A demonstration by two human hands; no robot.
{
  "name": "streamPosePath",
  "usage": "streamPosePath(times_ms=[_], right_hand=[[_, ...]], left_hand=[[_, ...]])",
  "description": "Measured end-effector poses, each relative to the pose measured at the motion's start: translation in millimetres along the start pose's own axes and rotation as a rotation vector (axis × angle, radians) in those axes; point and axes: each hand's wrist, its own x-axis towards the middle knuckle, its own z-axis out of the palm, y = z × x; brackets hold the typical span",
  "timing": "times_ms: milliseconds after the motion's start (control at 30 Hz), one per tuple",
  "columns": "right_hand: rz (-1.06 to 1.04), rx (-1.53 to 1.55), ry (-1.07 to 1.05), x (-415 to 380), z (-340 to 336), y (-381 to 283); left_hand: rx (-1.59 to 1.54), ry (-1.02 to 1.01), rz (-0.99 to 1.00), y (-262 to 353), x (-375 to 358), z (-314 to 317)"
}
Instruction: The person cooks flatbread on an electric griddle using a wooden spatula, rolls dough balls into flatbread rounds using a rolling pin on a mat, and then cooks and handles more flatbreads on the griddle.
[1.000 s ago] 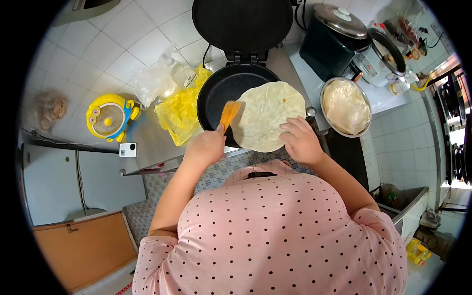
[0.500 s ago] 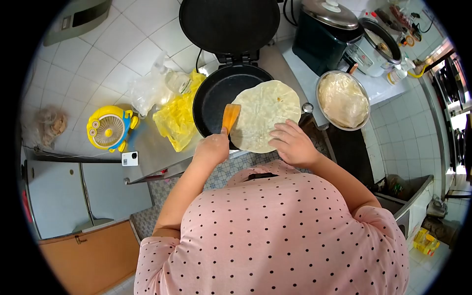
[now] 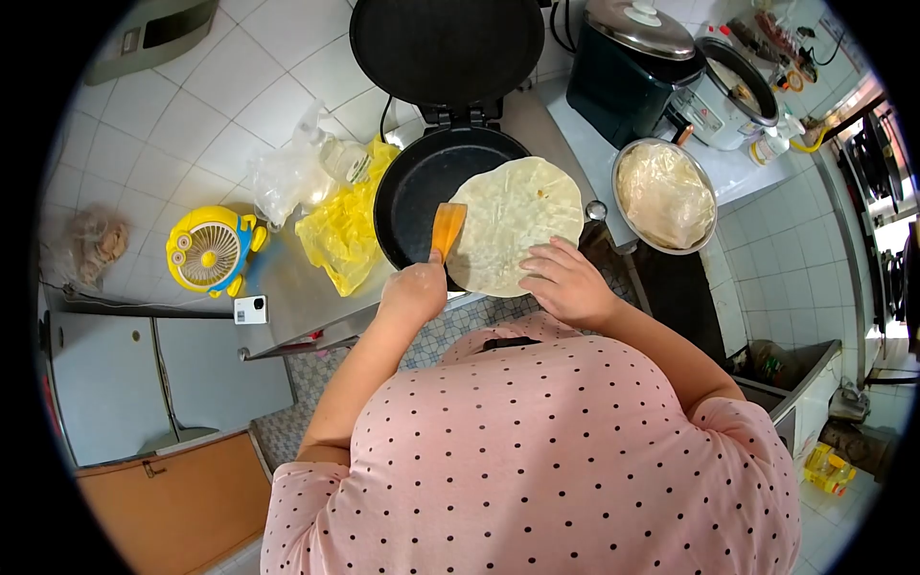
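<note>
My left hand (image 3: 416, 290) is closed around the handle of a wooden spatula (image 3: 448, 228). The spatula's blade meets the left edge of a pale round flatbread (image 3: 520, 216). My right hand (image 3: 571, 286) grips the flatbread's lower right edge, with fingers on its top face and the thumb hidden. The flatbread covers the right part of a black electric griddle pan (image 3: 418, 182) and reaches past its rim. The griddle's lid (image 3: 446, 48) stands raised behind.
Left of the griddle lie a yellow plastic bag (image 3: 340, 240), a clear bag (image 3: 283, 182), a yellow fan (image 3: 208, 251) and a white phone (image 3: 251, 310). To the right are a metal bowl of plastic-covered dough (image 3: 666, 196), a dark lidded pot (image 3: 623, 91) and a rice cooker (image 3: 714, 120).
The camera view has shifted very slightly. Both hands, the spatula and the flatbread stay almost where they were.
</note>
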Motion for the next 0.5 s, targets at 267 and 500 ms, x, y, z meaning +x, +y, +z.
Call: streamPosePath(times_ms=[267, 500], right_hand=[[0.006, 0.014, 0.019, -1, 4, 4], [0.094, -0.045, 0.026, 14, 5, 12]], left_hand=[[-0.012, 0.011, -0.032, 4, -2, 1], [-0.037, 0.011, -0.139, -4, -12, -1]])
